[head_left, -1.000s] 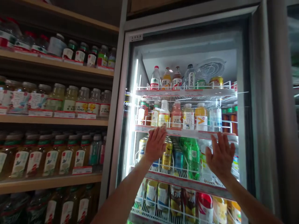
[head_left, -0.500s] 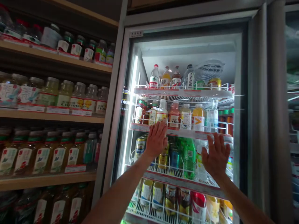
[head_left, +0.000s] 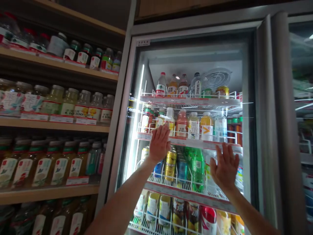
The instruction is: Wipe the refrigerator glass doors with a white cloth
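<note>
Both arms reach up toward the glass door [head_left: 190, 49] of a lit drinks fridge. My left hand [head_left: 158, 143] is empty, fingers stretched upward, in front of the second shelf near a bottle with a yellow label [head_left: 170, 118] and above a gold can [head_left: 170, 164]. My right hand [head_left: 225, 166] also holds nothing, its fingers spread and thumb apart, before the right part of the third shelf. Left of it stands a green bottle [head_left: 197, 168]. The palms face the glass, but I cannot tell whether they touch it.
On the left, wooden shelves [head_left: 49, 122] carry rows of bottled drinks. A tall metal door edge [head_left: 266, 98] rises at the right, with another glass-fronted fridge [head_left: 303, 75] beyond. Inside the fridge, wire-fronted shelves [head_left: 195, 100] hold bottles and cans.
My left hand has shifted a little left, uncovering more of the gold can. My right hand stays almost in place, still spread. The view has moved slightly.
</note>
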The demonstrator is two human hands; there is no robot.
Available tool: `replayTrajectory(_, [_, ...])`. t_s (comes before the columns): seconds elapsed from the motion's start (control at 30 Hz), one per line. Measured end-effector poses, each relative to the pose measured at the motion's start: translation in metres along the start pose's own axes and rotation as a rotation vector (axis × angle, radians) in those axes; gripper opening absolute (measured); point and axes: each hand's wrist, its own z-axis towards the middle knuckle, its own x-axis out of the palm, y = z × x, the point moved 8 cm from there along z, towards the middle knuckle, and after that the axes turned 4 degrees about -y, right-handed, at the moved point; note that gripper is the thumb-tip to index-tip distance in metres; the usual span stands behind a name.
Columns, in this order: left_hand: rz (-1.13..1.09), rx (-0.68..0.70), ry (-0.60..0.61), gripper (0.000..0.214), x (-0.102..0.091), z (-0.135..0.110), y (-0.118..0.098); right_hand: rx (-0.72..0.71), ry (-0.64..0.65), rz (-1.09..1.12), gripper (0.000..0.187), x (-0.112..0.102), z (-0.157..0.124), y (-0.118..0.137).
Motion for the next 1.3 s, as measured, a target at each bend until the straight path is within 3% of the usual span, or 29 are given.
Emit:
replayTrajectory(0.07, [0.032,-0.162,-0.047,0.050,-0.008,0.001,0.035,0.002,-0.005,-0.002,0.057,0.000,0.001,0.001])
replayTrajectory(0.13, [0.055,-0.264,-0.077,0.051,-0.010,0.004,0.048,-0.013,-0.020,-0.018,0.057,-0.001,0.001,0.002])
replayTrajectory(0.2, [0.035,-0.203,-0.072,0.052,-0.002,0.009,0.026,-0.033,-0.026,-0.030,0.057,-0.001,0.001,0.003])
replayTrajectory(0.3, [-0.060,0.036,-0.001,0.053,0.014,0.014,-0.029,-0.053,-0.025,-0.028,0.058,-0.001,0.001,0.002])
replayTrajectory(0.37, [-0.109,0.132,0.044,0.053,0.018,0.013,-0.042,-0.044,-0.016,-0.015,0.058,-0.001,0.001,0.002])
replayTrajectory(0.47, [-0.085,0.088,0.011,0.052,0.006,0.013,-0.005,-0.024,-0.010,-0.003,0.058,-0.001,0.001,0.001])
replayTrajectory(0.57, [-0.004,-0.121,-0.081,0.052,-0.010,0.016,0.050,-0.015,0.003,-0.019,0.060,0.001,0.001,0.001])
replayTrajectory(0.63, [0.023,-0.232,-0.108,0.052,-0.011,0.019,0.059,-0.020,0.008,-0.038,0.061,0.002,0.001,0.001])
replayTrajectory(0.7, [-0.010,-0.208,-0.084,0.052,-0.003,0.023,0.035,-0.017,0.015,-0.043,0.063,0.002,0.000,0.000])
replayTrajectory(0.8, [-0.109,0.001,0.021,0.054,0.015,0.027,-0.022,-0.021,0.024,-0.025,0.062,0.003,-0.001,-0.002])
replayTrajectory(0.87, [-0.127,0.099,0.071,0.053,0.018,0.025,-0.034,-0.032,0.009,-0.011,0.061,0.002,-0.002,-0.003])
replayTrajectory(0.93, [-0.084,0.091,0.066,0.051,0.011,0.023,-0.014,-0.045,-0.008,0.001,0.061,0.002,-0.002,-0.002])
replayTrajectory(1.03, [0.019,-0.057,-0.019,0.052,-0.007,0.019,0.039,-0.055,-0.020,-0.004,0.062,0.002,-0.002,-0.001])
replayTrajectory(1.1, [0.047,-0.143,-0.058,0.053,-0.013,0.016,0.057,-0.056,-0.025,-0.019,0.062,0.002,-0.001,0.001])
replayTrajectory(1.17, [0.001,-0.133,-0.040,0.056,-0.008,0.016,0.043,-0.052,-0.027,-0.035,0.062,0.002,-0.001,0.001])
replayTrajectory(1.3, [-0.230,-0.048,0.077,0.062,0.012,0.021,-0.021,-0.067,-0.014,-0.066,0.061,0.002,0.000,0.002])
